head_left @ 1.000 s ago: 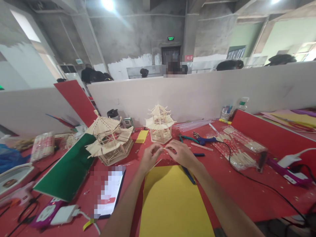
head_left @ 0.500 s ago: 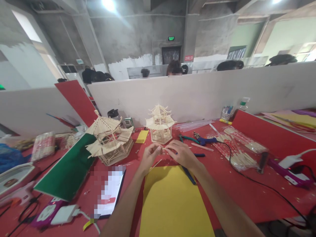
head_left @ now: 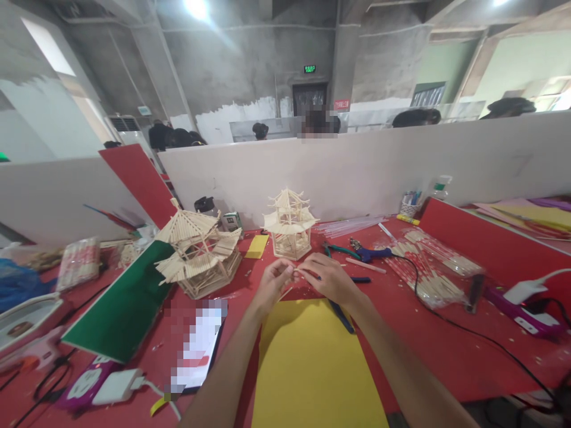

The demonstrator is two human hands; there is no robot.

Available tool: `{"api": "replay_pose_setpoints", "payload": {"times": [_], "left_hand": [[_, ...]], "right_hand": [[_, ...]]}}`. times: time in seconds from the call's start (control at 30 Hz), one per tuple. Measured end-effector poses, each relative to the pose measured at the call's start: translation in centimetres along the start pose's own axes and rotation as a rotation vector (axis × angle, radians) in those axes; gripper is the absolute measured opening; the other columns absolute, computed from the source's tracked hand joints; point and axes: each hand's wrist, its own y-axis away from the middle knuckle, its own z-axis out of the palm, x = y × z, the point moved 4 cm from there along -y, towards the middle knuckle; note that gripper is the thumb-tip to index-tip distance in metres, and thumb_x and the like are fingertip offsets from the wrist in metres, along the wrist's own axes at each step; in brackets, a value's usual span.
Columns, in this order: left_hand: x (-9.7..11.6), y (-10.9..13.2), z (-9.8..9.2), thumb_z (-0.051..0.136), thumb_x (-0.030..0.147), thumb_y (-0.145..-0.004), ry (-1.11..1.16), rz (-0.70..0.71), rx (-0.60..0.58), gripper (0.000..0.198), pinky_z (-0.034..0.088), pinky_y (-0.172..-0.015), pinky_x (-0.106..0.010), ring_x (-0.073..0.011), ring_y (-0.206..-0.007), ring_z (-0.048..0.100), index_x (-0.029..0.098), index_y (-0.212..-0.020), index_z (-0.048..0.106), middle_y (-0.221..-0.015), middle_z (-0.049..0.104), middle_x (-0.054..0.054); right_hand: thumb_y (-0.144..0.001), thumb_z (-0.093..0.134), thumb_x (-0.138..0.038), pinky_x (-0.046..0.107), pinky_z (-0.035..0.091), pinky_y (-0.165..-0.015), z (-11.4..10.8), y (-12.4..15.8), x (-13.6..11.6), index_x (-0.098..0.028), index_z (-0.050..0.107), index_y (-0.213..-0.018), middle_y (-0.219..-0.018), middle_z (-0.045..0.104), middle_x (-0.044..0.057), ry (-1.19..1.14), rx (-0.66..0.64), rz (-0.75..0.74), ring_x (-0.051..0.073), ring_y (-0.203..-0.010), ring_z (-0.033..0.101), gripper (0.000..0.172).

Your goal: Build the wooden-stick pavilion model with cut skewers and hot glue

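Both hands meet over the far edge of a yellow sheet (head_left: 316,362). My left hand (head_left: 274,284) is closed in a pinch, and so is my right hand (head_left: 328,276). Between their fingertips is a small pale piece, mostly hidden, too small to name. A thin wooden stick (head_left: 285,293) lies below the left fingers. Just behind the hands stands a small stick pagoda (head_left: 291,229). A larger stick pagoda (head_left: 198,252) is to the left. Dark-handled pliers (head_left: 341,315) lie partly under my right wrist.
A glue gun (head_left: 368,254) and green-handled pliers (head_left: 341,249) lie right of the small pagoda. Bagged chopsticks (head_left: 428,279) and a black cable (head_left: 473,336) are further right. A phone (head_left: 200,345) and green board (head_left: 120,303) lie left. A white partition (head_left: 357,169) stands behind.
Almost nothing has moved. The fingers of both hands have shifted slightly around the small pale piece between them.
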Motion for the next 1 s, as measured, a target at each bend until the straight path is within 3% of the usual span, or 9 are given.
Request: {"api": "replay_pose_setpoints", "payload": {"times": [0.37,0.73,1.0], "left_hand": [[1.0,0.3,-0.3,0.064,0.037,-0.086,-0.198,0.056,-0.050,0.021,0.048,-0.076,-0.026,-0.0142,-0.075,0.063,0.016,-0.091,0.063,-0.081,0.069,-0.005],[3.3,1.4,0.6,0.063,0.031,-0.086,-0.773,0.356,0.022,0.014,0.048,-0.079,-0.027,-0.0177,-0.080,0.064,0.020,-0.087,0.070,-0.086,0.070,-0.005],[3.9,1.7,0.9,0.064,0.030,-0.085,-0.803,0.382,0.030,0.012,0.047,-0.078,-0.027,-0.0185,-0.079,0.064,0.022,-0.088,0.072,-0.084,0.071,-0.005]], "right_hand": [[-0.094,0.056,-0.019,0.031,0.047,-0.083,0.0,0.0,-0.1,-0.022,0.064,-0.098,-0.093,0.065,0.004,0.019,0.011,-0.004,0.018,-0.089,0.059,0.010],[-0.095,0.054,-0.022,0.033,0.048,-0.084,0.0,0.0,-0.1,-0.021,0.065,-0.100,-0.094,0.066,0.006,0.029,0.015,-0.011,0.019,-0.091,0.060,0.012],[-0.095,0.054,-0.022,0.034,0.049,-0.083,-0.1,-0.1,-0.2,-0.022,0.065,-0.101,-0.093,0.066,0.005,0.026,0.022,-0.011,0.019,-0.090,0.061,0.012]]}}
